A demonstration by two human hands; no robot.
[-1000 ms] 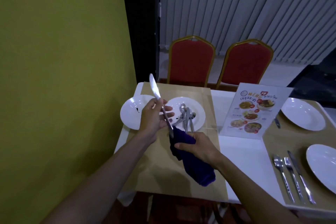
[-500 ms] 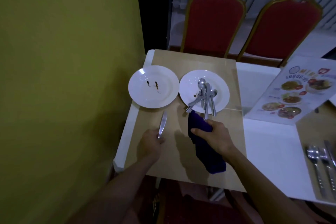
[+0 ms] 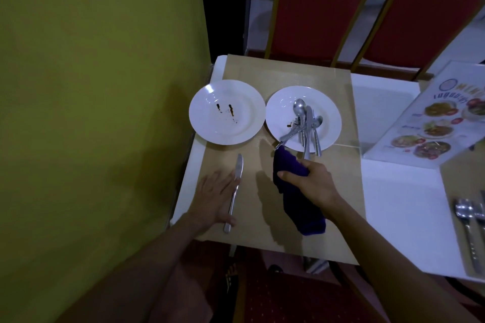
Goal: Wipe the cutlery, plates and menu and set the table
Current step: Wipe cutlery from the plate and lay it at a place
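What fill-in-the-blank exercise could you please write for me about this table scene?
1. The left hand lies open beside the ____ on the placemat.
2. The right hand grips the purple cloth, while the left hand holds ____.
3. The cutlery pile rests on the plate to the ____ of the stained plate.
4. Behind the table stand ____ red chairs.
Missing words: knife; nothing; right; two.
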